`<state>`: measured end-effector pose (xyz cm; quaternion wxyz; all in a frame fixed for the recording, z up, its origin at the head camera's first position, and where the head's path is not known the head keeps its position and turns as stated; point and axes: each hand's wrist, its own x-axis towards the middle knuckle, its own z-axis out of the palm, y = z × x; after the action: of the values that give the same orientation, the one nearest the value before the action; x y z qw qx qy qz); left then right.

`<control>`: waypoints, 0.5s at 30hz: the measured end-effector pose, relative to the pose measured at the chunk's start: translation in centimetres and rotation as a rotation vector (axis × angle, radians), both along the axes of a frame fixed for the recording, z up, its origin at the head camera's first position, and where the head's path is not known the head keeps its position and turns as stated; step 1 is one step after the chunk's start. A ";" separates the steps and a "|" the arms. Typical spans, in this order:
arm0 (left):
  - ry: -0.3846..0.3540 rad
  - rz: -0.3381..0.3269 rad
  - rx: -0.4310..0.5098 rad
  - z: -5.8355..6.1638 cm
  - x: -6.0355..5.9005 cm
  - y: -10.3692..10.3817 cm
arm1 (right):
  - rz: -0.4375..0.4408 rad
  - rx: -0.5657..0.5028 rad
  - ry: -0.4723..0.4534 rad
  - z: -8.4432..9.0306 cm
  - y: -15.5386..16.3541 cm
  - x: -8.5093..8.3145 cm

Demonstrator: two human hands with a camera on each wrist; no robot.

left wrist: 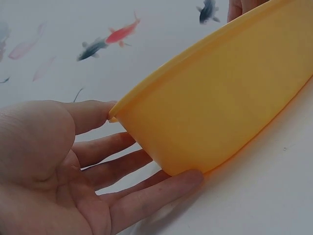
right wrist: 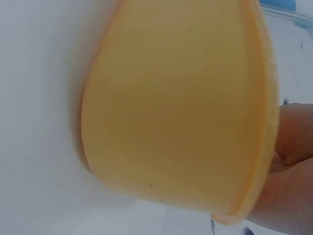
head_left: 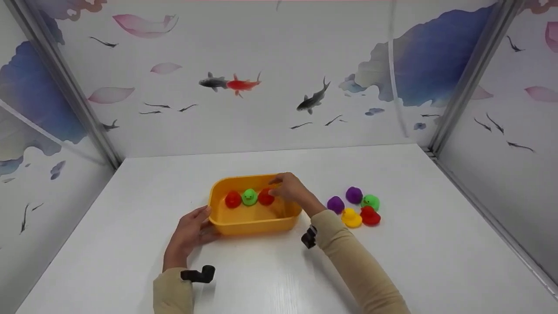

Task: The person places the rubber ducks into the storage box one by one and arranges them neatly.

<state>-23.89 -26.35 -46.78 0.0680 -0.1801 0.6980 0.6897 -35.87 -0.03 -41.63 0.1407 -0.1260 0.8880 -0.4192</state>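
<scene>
A yellow plastic basin [head_left: 257,228] stands on the white table, holding a red rubber duck [head_left: 233,199], a green rubber duck [head_left: 249,197] and a second red rubber duck [head_left: 265,197] in a row. My left hand [head_left: 189,231] holds the basin's left end, with the thumb at the rim and the fingers [left wrist: 146,198] along the outer wall and lower edge. Over the basin's right end, my right hand [head_left: 290,188] reaches in beside the second red duck, thumb and forefinger apart. Its fingers are largely hidden behind the basin wall [right wrist: 171,107] in the right wrist view.
Right of the basin lie two purple ducks [head_left: 354,195], a green duck [head_left: 371,202], a yellow duck [head_left: 351,218] and a red duck [head_left: 370,216]. Painted white panels [head_left: 261,126] border the table [head_left: 270,270] at the back and both sides.
</scene>
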 end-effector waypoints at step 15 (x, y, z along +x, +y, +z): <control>0.007 0.000 -0.036 -0.2 -0.1 0.2 | -0.030 -0.129 0.005 2.4 6.6 2.3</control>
<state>-24.02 -26.20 -46.96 0.0621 -0.1790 0.7104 0.6778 -33.58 6.60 -39.25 0.1237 -0.1225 0.8613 -0.4773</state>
